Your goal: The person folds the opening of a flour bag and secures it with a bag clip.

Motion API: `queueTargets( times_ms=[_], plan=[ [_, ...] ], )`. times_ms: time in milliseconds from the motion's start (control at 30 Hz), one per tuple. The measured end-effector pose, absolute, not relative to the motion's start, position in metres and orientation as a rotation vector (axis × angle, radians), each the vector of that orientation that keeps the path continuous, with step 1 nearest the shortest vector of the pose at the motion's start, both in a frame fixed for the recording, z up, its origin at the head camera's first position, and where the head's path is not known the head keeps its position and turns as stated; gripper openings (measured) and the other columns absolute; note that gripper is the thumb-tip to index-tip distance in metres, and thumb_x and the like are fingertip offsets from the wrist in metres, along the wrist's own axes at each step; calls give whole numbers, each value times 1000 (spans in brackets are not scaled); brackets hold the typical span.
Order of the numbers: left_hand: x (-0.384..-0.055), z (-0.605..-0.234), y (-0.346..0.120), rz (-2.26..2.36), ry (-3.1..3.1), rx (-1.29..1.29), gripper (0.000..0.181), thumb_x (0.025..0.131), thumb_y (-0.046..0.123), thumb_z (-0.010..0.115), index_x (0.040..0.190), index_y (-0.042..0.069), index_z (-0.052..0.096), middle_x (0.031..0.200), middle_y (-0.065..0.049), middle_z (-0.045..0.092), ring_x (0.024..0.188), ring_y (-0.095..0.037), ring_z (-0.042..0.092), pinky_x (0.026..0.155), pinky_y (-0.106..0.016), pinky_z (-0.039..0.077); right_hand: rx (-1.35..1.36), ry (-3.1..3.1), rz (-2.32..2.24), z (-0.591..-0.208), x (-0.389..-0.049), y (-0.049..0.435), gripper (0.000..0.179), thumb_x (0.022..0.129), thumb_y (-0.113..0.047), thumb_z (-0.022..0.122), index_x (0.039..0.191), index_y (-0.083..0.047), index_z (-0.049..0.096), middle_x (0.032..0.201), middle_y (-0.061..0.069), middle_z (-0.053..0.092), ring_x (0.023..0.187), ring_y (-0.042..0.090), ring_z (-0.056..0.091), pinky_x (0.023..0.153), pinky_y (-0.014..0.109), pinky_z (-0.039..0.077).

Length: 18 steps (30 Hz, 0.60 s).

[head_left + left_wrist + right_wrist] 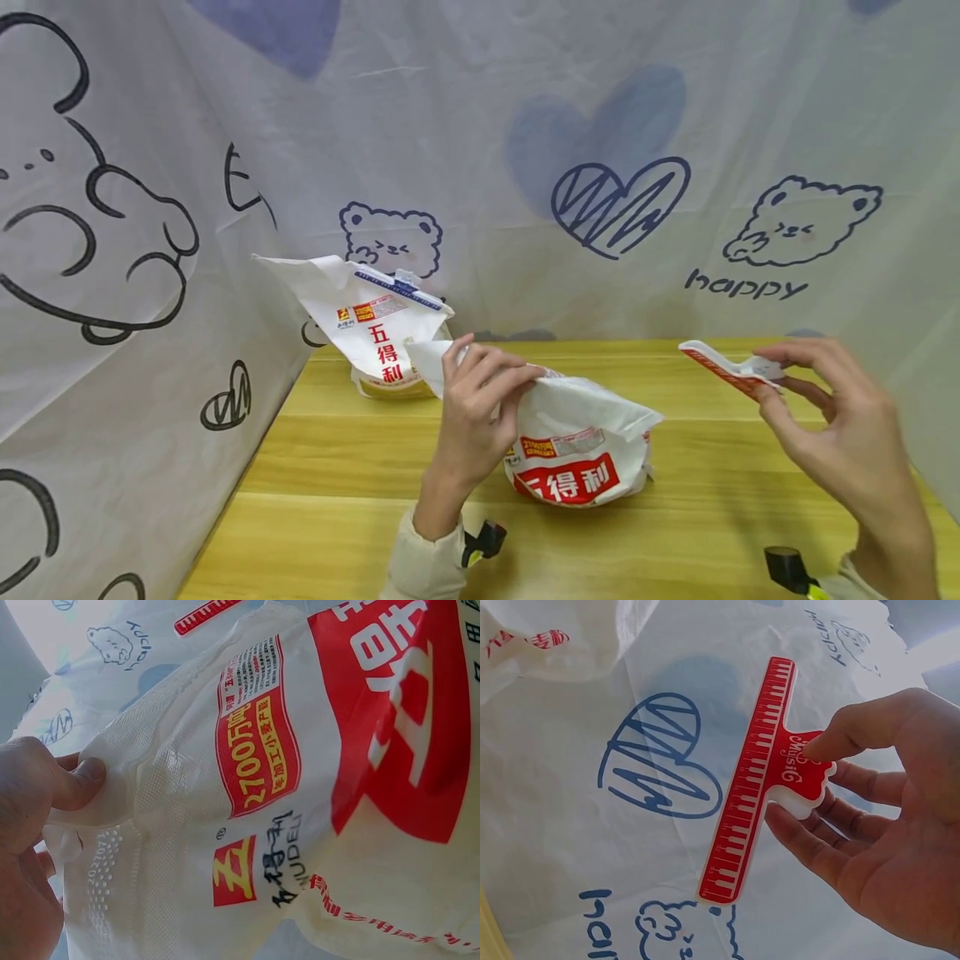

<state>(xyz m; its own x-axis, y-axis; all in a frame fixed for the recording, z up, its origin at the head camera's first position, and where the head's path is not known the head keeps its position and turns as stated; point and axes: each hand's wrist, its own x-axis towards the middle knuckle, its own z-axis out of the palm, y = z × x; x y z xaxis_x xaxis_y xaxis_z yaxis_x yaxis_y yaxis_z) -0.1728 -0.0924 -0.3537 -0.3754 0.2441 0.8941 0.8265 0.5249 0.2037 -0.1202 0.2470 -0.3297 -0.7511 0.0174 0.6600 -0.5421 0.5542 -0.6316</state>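
Observation:
A white flour bag with red print stands on the table in the middle of the head view, its top folded over. My left hand pinches the folded top edge near its left end; in the left wrist view the thumb lies on that fold. To the right of the bag and apart from it, my right hand holds a red and white clip in the air. The right wrist view shows the clip's piano-key bar and its handle pinched between thumb and fingers.
Behind and to the left stands another white flour bag, its top closed by a blue and white clip. The yellow wooden table ends at a printed white curtain at the back and left.

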Motion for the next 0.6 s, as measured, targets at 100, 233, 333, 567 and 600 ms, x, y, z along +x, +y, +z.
queueTargets(
  times_ms=[100,233,333,567,600],
  plan=[
    [-174,-354,-92,-836,-1884,-882,10,88,5,76,96,11,79,94,-1,72,94,-20,60,113,-54,30,407,-2171,1179,-330,-122,244,49,75,26,68,120,8,65,121,-1,58,107,12,55,89,8,48],
    [-174,-354,-92,-836,-1875,-879,10,88,5,76,96,10,79,94,-1,72,93,-21,61,112,-55,31,469,-2129,1200,-332,-125,241,49,74,28,67,119,9,65,120,4,59,107,14,57,91,12,49],
    [-174,-355,-92,-841,-1873,-876,9,88,5,76,96,10,79,94,-1,72,93,-21,60,112,-55,30,522,-2091,1224,-334,-127,240,50,71,31,66,117,12,65,118,7,60,107,16,58,94,15,50],
    [-174,-355,-92,-843,-1871,-877,10,88,5,77,95,10,79,93,-1,72,92,-21,60,112,-55,30,553,-2037,1250,-338,-131,235,53,68,35,66,117,13,65,119,10,60,108,17,58,94,17,51],
    [-174,-355,-91,-844,-1871,-878,10,88,5,76,96,10,79,93,-1,72,92,-21,60,112,-55,30,553,-2037,1249,-338,-131,234,54,68,35,66,118,13,65,119,10,60,109,17,58,94,17,51]
  ],
)
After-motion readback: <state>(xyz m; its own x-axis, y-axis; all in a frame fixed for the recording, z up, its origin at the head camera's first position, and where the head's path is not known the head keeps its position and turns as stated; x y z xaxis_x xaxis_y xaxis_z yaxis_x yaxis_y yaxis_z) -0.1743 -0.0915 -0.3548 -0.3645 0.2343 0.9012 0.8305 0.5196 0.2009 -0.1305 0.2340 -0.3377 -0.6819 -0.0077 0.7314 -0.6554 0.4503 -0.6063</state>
